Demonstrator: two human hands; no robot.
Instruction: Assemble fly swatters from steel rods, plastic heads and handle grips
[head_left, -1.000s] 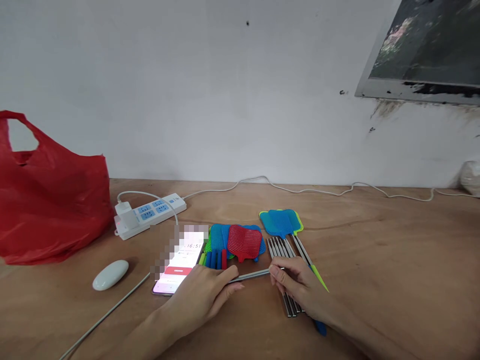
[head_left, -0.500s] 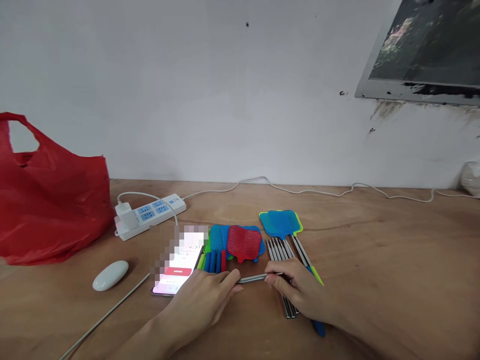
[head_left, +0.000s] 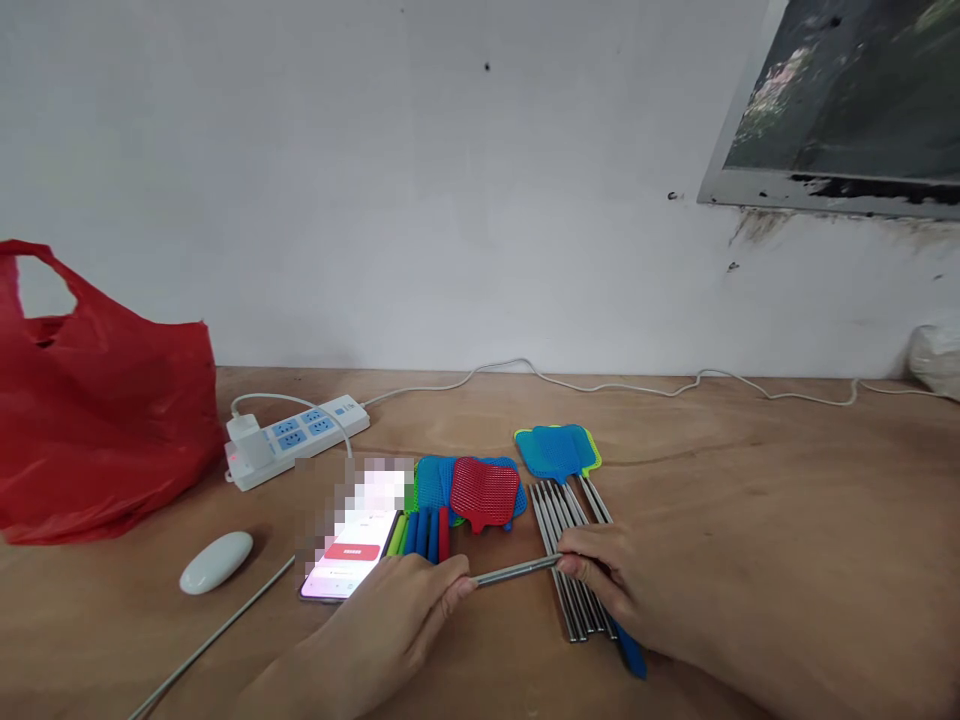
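Note:
My left hand (head_left: 405,610) and my right hand (head_left: 615,585) each pinch one end of a thin metal rod (head_left: 516,571) that lies almost level just above the wooden table (head_left: 750,500). Under my right hand lies a row of several more metal rods (head_left: 559,520), with a blue handle (head_left: 628,652) poking out near my wrist. Just beyond my left fingers stand several coloured handles (head_left: 424,532) in green, blue and red. Behind them lie red and blue swatter heads (head_left: 480,490), and a blue-and-green pair of swatter heads (head_left: 556,450) rests further right.
A lit phone (head_left: 352,560) lies left of my left hand. A white mouse-like object (head_left: 216,562), a white power strip (head_left: 289,438) with cables, and a red plastic bag (head_left: 97,410) occupy the left side. A white wall rises behind the table.
The rod has tilted slightly, its right end now a little higher. My right hand shifted a bit right along it; the camera dipped slightly.

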